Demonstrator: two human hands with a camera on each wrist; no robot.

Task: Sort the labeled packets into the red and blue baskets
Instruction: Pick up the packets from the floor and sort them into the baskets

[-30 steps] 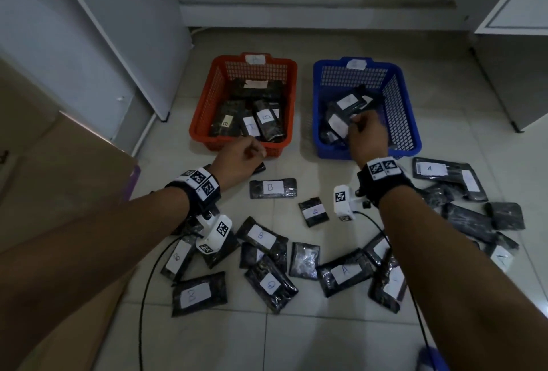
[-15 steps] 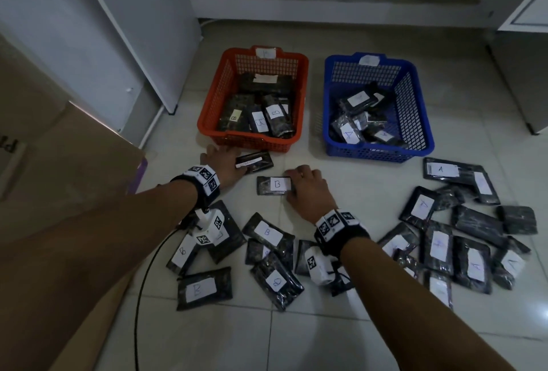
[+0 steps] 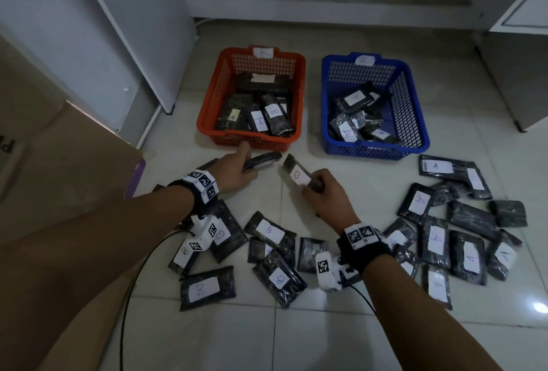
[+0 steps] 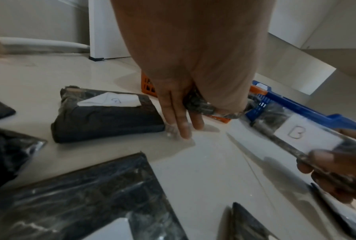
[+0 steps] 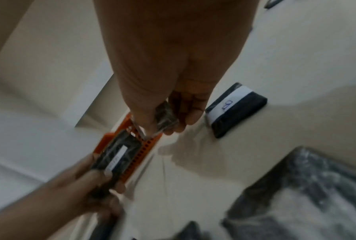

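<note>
A red basket (image 3: 207, 115) tagged B holds several B packets; beside it a blue basket (image 3: 419, 121) holds A packets. My left hand (image 3: 247, 163) grips a dark packet (image 3: 264, 159) just in front of the red basket, lifted edge-on. In the left wrist view its straight fingers (image 4: 179, 120) reach down to the floor while the thumb clamps the packet (image 4: 201, 105). My right hand (image 3: 311, 189) pinches a packet labelled B (image 3: 296, 173), tilted up off the tiles, also seen from the right wrist as a packet (image 5: 165, 117) between thumb and fingers.
Loose B packets (image 3: 207, 287) lie on the tiled floor at the lower left and middle. A pile of A packets (image 3: 436, 237) lies at the right. A cardboard box (image 3: 59, 163) stands at the left, white cabinets (image 3: 133, 29) behind, and a cable (image 3: 130, 296) trails from my left wrist.
A second ago both hands were at the baskets. Half a second ago they lay on two packets on the floor; now each hand has lifted its packet off the tiles.
</note>
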